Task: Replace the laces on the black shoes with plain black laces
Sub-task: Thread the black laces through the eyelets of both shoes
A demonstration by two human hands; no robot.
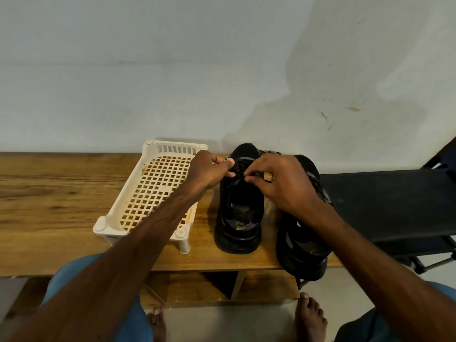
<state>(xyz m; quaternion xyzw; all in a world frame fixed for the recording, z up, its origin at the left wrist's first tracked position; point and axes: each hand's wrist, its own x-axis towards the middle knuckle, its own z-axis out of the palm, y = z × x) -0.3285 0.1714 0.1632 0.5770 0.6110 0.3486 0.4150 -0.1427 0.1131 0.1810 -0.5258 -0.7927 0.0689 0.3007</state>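
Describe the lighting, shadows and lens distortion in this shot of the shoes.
Head view: dim, soft light; a faint shadow lies on the wall; the black shoe swallows detail, so the lace pinched between left hand and right hand is hard to make out; wide-angle stretch swells the left forearm toward the bottom corner.

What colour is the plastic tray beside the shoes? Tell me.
The tray is cream-white, its grid floor stained yellowish; head view shows it.

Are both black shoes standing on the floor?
No: the black shoe being laced and the second black shoe both sit on the wooden bench, next to a white plastic basket.
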